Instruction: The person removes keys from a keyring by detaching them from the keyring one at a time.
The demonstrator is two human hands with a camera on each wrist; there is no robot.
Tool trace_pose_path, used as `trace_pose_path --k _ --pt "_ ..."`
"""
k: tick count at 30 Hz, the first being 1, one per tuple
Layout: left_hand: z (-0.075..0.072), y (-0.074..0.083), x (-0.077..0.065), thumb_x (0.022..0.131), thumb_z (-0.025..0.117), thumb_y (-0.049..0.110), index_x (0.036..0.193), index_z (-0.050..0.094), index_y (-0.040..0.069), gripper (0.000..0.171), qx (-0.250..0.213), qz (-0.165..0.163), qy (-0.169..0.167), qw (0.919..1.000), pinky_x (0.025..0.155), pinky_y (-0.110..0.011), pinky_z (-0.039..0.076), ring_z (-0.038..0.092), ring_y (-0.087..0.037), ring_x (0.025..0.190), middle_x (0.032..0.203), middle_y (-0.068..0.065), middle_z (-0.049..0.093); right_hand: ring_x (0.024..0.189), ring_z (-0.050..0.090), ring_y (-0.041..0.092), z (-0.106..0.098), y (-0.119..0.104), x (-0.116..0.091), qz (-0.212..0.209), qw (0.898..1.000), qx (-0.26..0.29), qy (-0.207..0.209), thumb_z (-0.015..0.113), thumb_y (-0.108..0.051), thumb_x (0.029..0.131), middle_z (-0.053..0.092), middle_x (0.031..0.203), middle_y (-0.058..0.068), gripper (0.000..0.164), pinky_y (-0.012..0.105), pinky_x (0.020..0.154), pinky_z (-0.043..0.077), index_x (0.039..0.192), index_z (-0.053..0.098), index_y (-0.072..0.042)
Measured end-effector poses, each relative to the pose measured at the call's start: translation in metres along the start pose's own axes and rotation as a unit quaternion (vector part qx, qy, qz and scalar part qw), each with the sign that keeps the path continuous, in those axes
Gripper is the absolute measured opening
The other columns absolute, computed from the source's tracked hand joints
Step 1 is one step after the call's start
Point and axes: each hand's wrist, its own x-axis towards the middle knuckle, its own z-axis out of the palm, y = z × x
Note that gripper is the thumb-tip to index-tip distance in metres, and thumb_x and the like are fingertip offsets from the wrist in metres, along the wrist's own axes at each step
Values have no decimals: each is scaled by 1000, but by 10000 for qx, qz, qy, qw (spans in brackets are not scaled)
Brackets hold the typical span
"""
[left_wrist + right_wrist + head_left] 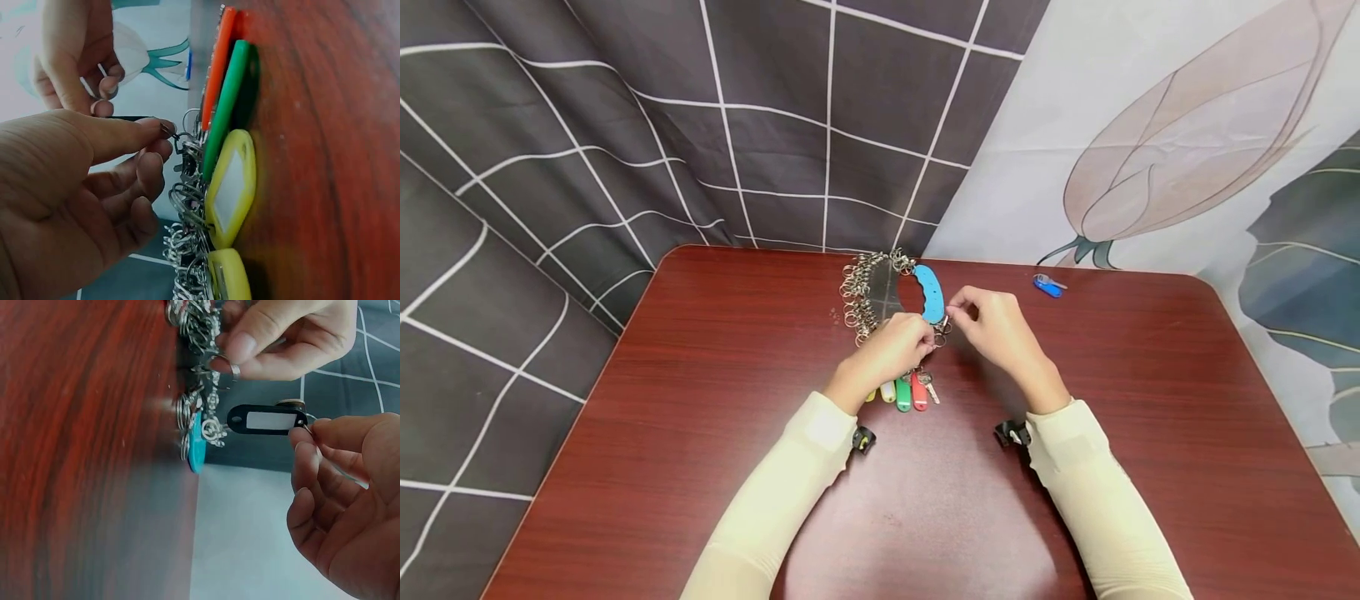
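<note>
Pale sleeves at six o'clock reach my left hand, fingers pinching a metal fitting, apparently steadying the blue-handled keyring holder at twelve on the counter, while my right hand, toward one, pinches a black tag at its ringed end, presumably leaving its body free.

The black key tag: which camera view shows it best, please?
The right wrist view: it shows the black key tag broadside, with its white label, held at one end by the right hand. The left wrist view shows only a thin dark strip, probably this tag; in the head view I cannot make it out.
</note>
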Motion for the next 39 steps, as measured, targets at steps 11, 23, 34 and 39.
trace_pose_path --k 11,23,34,39 --pt "7 8 15 91 67 4 61 59 19 34 550 -5 -401 9977 60 -24 43 50 -13 67 66 4 54 67 56 23 -11 12 1 281 9994 -204 37 70 -13 98 74 82 8 8 35 64 45 95 74 -8" --pt "3 16 17 92 68 3 72 65 16 24 918 314 -446 9943 61 -25 47 56 -14 66 70 5 59 66 56 22 -20 27 0 317 9980 -181 517 71 -12 98 75 83 10 7 34 62 44 95 74 -6" --pt "-14 7 -1 97 68 9 78 76 15 21 692 502 -249 9960 70 -25 50 60 -13 75 75 6 63 71 57 22 -42 43 -2 381 9936 -443 965 69 -17 99 75 85 11 12 26 67 41 100 76 -7" --pt "-25 -3 -17 98 70 14 98 81 12 11 727 689 -65 9950 85 -29 57 70 -15 90 91 1 74 70 52 11 -62 59 -8 592 9901 -595 1120 69 -20 100 74 86 13 15 18 64 36 102 76 -7"
